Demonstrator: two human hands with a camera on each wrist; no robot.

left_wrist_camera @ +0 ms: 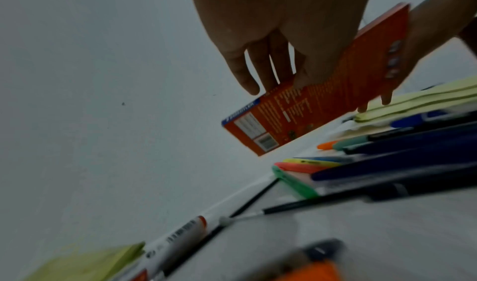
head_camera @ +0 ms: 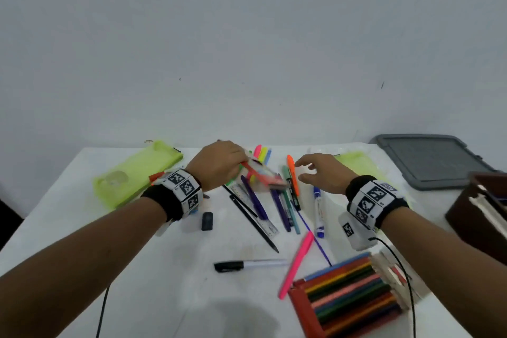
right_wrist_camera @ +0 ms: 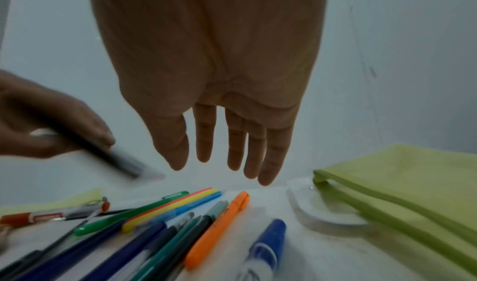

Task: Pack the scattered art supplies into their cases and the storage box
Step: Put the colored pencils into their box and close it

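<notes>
Packing stage: supplies lie loose on the table; judged early, with most items still out.
Pencil case: nearest, at the front right edge, open, its coloured pencils lying side by side; a pink pen lies just beside it.
Black marker: alone on bare tabletop in the middle front, with open room around it.
Pen cluster: mid-table, overlapping a ruler; crowded, so a single pick would likely nudge its neighbours.
Left hand: holds a flat orange box by one end, clear above the pens, probably a case being brought to be filled.
Right hand: empty, fingers spread and relaxed, hovering over the orange pen and blue marker, apparently ready to take the box or a pen.
Green pouches: one far left, one far right, both lying flat near the back edge.
Grey lid: far right corner, partly beyond the table's edge.
Brown box: right edge, only partly in view; the likely storage box.
</notes>
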